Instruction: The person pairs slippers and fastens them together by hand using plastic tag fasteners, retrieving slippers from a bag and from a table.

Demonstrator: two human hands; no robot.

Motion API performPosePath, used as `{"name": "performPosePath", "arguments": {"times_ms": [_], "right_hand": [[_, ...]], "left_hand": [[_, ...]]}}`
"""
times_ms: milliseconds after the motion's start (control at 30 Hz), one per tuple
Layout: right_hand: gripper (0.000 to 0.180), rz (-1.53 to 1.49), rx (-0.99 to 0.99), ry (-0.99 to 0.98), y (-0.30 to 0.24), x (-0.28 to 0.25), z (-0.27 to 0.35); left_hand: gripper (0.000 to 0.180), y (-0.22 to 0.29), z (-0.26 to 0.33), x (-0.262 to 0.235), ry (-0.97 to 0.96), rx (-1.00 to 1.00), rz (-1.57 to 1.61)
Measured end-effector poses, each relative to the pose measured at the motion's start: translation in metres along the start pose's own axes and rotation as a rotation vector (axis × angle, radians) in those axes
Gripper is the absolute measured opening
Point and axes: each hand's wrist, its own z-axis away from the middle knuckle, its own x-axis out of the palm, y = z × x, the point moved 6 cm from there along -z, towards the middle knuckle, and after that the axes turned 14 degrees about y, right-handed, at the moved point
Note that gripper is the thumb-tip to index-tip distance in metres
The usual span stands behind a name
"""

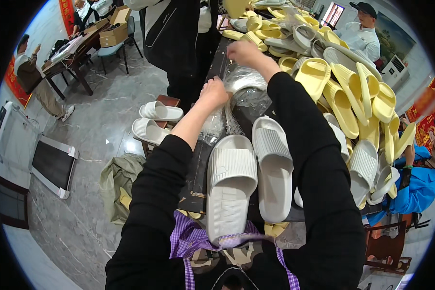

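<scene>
On the dark table right in front of me lie two light grey slide slippers, the left one and the right one, soles down and toes away from me. Beyond their toes is a heap of clear plastic bags. My left hand is closed at the left edge of the bags, with plastic running down beside it. Farther out, my right hand is closed above the far side of the bags, near the yellow slippers; what its fingers hold is too small to tell.
A large pile of yellow slippers and grey slippers covers the table's right side. Another grey pair rests on a stool at left. A person in dark clothes stands close ahead. A green sack lies on the floor.
</scene>
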Motion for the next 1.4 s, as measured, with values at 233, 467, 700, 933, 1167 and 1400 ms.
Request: {"name": "performPosePath", "arguments": {"times_ms": [233, 467, 700, 933, 1167, 1400], "right_hand": [[0.021, -0.218, 0.48, 0.549, 0.074, -0.071, 0.018], [0.009, -1.162, 1.116, 1.023, 0.111, -0.142, 0.06], [0.017, -1.31, 1.051, 1.134, 0.196, -0.228, 0.084], [0.022, -1.572, 0.823, 0.614, 0.108, -0.272, 0.142], [0.011, -1.352, 1.095, 0.544, -0.054, -0.26, 0.277], [0.012, -1.576, 1.37, 0.396, -0.134, -0.187, 0.353]], "left_hand": [[0.028, 0.014, 0.003, 0.03, 0.035, 0.091, -0.056], [0.031, -0.013, -0.021, 0.078, -0.112, 0.316, -0.312], [0.029, -0.043, -0.034, 0.082, -0.05, 0.33, -0.345], [0.053, -0.011, -0.01, 0.013, -0.165, 0.084, 0.103], [0.058, 0.012, 0.012, -0.071, 0.478, 0.218, -0.134], [0.023, 0.096, 0.202, -0.111, -0.421, 0.279, 0.94]]}}
